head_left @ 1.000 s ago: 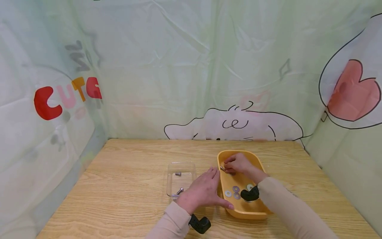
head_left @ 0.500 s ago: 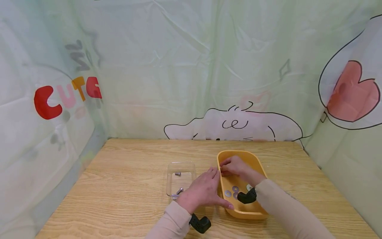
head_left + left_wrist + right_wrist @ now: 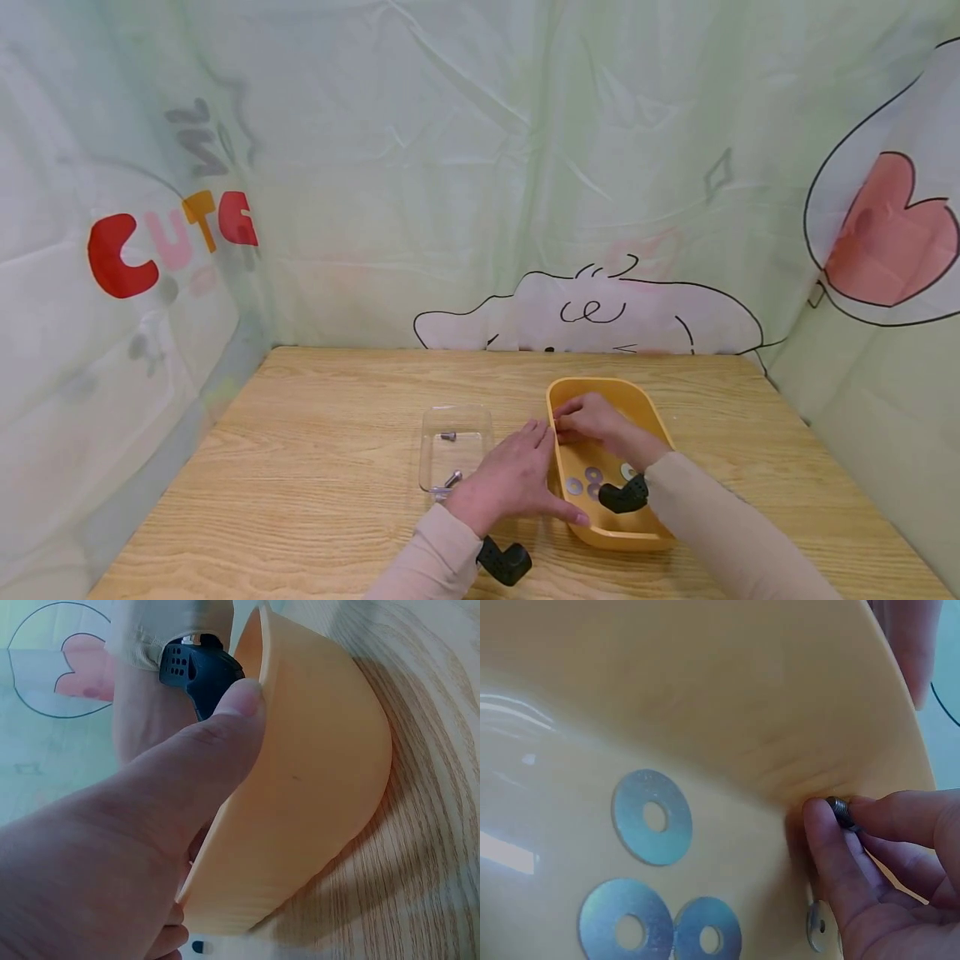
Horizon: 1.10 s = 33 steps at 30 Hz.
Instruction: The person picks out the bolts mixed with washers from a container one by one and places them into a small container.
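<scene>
My right hand [image 3: 600,421] reaches into a yellow-orange plastic bin [image 3: 630,540] at its left wall. In the right wrist view its thumb and fingers pinch a small bolt [image 3: 841,813]; only the dark threaded part shows, the rest is hidden by the fingers. Several flat metal washers [image 3: 652,817] lie on the bin floor, one partly behind the right hand. My left hand [image 3: 513,479] rests along the bin's left rim, fingers straight and thumb spread toward the near corner. In the left wrist view the thumb [image 3: 217,746] lies over the rim.
Left of the bin stands a clear plastic box [image 3: 422,454], partly covered by the left hand. Inside it are a short bolt [image 3: 447,436] and a longer bolt [image 3: 453,479]. The wooden table [image 3: 315,467] meets a printed curtain [image 3: 390,208] at the back.
My right hand has moved slightly left, up to the bin's left wall; the bolt seen near its fingertips earlier is now between them. The left hand has stayed on the rim.
</scene>
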{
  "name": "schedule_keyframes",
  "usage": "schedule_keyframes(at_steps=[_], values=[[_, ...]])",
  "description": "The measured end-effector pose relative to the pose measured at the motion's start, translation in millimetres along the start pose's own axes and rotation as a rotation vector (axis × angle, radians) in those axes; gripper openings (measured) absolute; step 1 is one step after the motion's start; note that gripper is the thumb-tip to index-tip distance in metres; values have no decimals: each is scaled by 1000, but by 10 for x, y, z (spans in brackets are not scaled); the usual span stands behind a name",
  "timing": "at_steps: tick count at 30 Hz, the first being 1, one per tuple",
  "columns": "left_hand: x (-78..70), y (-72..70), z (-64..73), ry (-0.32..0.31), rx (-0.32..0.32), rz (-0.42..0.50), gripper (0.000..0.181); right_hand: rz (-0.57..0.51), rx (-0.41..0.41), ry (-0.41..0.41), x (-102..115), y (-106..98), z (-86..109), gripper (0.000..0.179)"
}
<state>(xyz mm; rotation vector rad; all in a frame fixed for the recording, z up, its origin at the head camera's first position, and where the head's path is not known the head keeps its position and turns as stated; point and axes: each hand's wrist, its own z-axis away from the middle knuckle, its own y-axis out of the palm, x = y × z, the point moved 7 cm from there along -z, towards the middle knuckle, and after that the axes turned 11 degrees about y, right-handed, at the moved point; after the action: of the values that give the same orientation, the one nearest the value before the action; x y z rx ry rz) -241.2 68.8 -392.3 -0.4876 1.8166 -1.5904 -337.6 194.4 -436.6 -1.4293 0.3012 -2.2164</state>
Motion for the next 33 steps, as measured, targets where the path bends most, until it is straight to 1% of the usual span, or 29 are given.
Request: schedule_keyframes(at_steps=[5,11,15,18,22,28,33], values=[[8,4,7,-3,-7,14,122,-42,29,-6,32,-13,50,26],[28,-10,24,0,-32,32,122,-76,80,-50,92,-64,68,27],[61,-13,40,-22,-27,50,124,-79,92,-57,123,-112,93,27],[88,-26,55,-40,-24,60,125,-89,97,-47,143,-140,118,27],[128,-68,89,-54,-31,58,124,-97,115,-52,201,-155,162,29],[198,-117,154,-71,-33,48,123,-103,142,-82,274,-157,196,30],[263,-147,210,-84,-47,52,123,-109,152,-97,321,-144,206,30]])
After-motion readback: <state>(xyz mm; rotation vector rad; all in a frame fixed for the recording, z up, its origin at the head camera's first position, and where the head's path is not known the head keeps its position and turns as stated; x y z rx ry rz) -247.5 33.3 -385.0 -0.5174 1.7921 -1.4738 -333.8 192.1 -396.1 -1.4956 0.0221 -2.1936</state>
